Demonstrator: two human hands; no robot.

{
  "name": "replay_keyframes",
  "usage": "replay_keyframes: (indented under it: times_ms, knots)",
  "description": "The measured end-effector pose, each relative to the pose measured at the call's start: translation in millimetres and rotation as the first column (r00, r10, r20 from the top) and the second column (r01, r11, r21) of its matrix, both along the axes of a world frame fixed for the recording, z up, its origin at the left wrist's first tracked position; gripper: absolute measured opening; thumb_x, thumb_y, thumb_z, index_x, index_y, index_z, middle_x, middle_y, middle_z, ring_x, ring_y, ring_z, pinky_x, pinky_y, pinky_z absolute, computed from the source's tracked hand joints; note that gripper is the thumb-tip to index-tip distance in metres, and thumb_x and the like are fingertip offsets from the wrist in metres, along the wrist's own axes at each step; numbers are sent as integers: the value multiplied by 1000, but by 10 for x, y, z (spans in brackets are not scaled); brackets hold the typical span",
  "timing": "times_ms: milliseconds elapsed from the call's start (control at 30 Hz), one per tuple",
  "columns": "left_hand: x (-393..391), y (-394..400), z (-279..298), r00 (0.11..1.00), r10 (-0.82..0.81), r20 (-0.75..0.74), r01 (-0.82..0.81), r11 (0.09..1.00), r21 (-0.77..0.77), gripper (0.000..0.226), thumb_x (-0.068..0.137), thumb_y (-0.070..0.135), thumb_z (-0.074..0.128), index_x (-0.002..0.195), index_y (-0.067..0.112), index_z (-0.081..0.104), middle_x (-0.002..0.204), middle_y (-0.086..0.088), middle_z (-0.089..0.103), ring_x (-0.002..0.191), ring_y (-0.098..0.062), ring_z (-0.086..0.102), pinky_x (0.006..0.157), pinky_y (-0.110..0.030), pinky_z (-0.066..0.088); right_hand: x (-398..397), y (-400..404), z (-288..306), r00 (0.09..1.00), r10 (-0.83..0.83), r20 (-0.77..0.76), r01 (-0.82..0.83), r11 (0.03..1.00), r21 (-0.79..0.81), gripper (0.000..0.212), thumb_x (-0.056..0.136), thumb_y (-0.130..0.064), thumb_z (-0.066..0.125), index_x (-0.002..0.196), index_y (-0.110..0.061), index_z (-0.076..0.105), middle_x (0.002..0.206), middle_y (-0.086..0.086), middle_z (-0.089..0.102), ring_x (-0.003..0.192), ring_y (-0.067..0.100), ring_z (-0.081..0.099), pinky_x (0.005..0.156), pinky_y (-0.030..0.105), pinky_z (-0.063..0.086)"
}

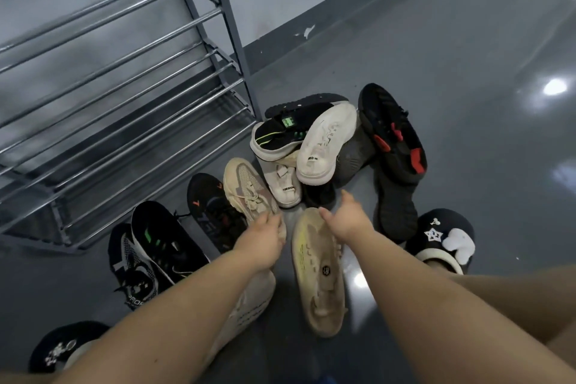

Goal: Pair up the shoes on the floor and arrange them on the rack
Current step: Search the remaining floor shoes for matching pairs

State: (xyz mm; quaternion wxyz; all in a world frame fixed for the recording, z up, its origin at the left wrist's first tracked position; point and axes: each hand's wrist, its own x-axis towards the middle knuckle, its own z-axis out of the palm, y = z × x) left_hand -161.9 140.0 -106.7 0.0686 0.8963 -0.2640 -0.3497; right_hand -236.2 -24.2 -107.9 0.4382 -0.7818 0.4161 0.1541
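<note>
My left hand (265, 240) is closed over the heel of an upright beige sneaker (246, 187) on the floor. My right hand (346, 218) grips the near end of a matching beige sneaker (321, 277), which lies on its side with the pale sole showing. Under my left forearm lies another pale shoe (249, 305), partly hidden. To the left stands the grey metal rack (124, 103), its bars bare. Black sneakers with green marks (162, 240), a black-and-white mesh one (131, 274) and a black one with orange marks (208, 212) lie in front of it.
A heap of shoes sits beyond my hands: a black-and-green shoe (280, 131), a white sole (324, 146), a white shoe (283, 184), and black soles with red patches (392, 134). My feet wear dark slippers (442, 237). The grey floor runs right to the wall.
</note>
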Motion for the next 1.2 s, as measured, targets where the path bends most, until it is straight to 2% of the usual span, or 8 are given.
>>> replay_keyframes:
  times_ms: [233, 333, 533, 667, 833, 933, 1000, 1200]
  knots:
    - [445, -556, 171, 995, 60, 83, -46, 986, -159, 56, 98, 32, 43, 149, 31, 20, 158, -4, 15, 144, -26, 21, 116, -39, 22, 482, -443, 261, 937, 345, -60, -349, 900, -262, 91, 89, -50, 52, 152, -18, -5, 159, 12, 6, 142, 34, 22, 113, 43, 27]
    - [444, -662, 99, 998, 54, 45, -45, 985, -164, 59, 98, 35, 41, 150, 33, 13, 158, -4, 12, 144, -26, 19, 115, -39, 22, 515, -544, 155, 927, 369, -68, -372, 880, -297, 87, 91, -50, 50, 152, -22, -4, 160, 8, 3, 142, 33, 22, 111, 43, 29]
    - [603, -829, 29, 980, -123, 159, 136, 988, -76, 66, 97, 45, 38, 150, 34, 1, 159, -2, 4, 144, -26, 18, 114, -42, 25, 512, -648, -153, 968, 239, 80, -215, 948, -237, 80, 90, -54, 48, 152, -31, 3, 158, 6, 16, 138, 28, 33, 101, 41, 41]
    - [827, -963, -71, 999, -43, 28, 46, 993, -110, 71, 95, 49, 39, 150, 35, -4, 160, 0, 4, 144, -27, 22, 113, -42, 27, 574, -683, -236, 974, 84, 211, -61, 992, -112, 76, 90, -51, 52, 151, -32, 11, 151, 6, 34, 132, 25, 43, 95, 37, 43]
    - [894, -1059, -166, 999, -43, -17, 41, 993, -110, 85, 90, 45, 54, 151, 29, -3, 156, -1, 25, 138, -21, 34, 110, -36, 33, 632, -632, -342, 955, -51, 293, 47, 999, 19, 78, 87, -38, 64, 149, -28, 18, 146, 5, 44, 132, 23, 45, 100, 35, 42]
    - [876, -1066, -172, 999, 54, 0, -53, 981, -185, 84, 86, 40, 62, 150, 34, 9, 147, 3, 42, 127, -22, 48, 105, -37, 39, 681, -570, -378, 913, -261, 313, 226, 963, 146, 78, 85, -33, 68, 148, -29, 22, 139, 5, 51, 124, 23, 51, 96, 33, 46]
    - [872, -1052, -160, 993, 114, -26, -117, 958, -260, 82, 83, 36, 66, 148, 38, 16, 142, 4, 48, 121, -22, 53, 103, -39, 41, 707, -533, -398, 886, -358, 296, 296, 926, 232, 82, 83, -33, 70, 148, -33, 21, 133, 4, 55, 116, 23, 57, 95, 41, 51]
    - [818, -715, -22, 972, 217, -94, -236, 901, -363, 78, 81, 26, 70, 145, 37, 27, 134, 4, 55, 115, -22, 58, 100, -41, 45, 720, -206, -338, 817, -502, 284, 376, 837, 398, 96, 76, -29, 77, 151, -26, 18, 122, 6, 61, 107, 25, 63, 92, 50, 52]
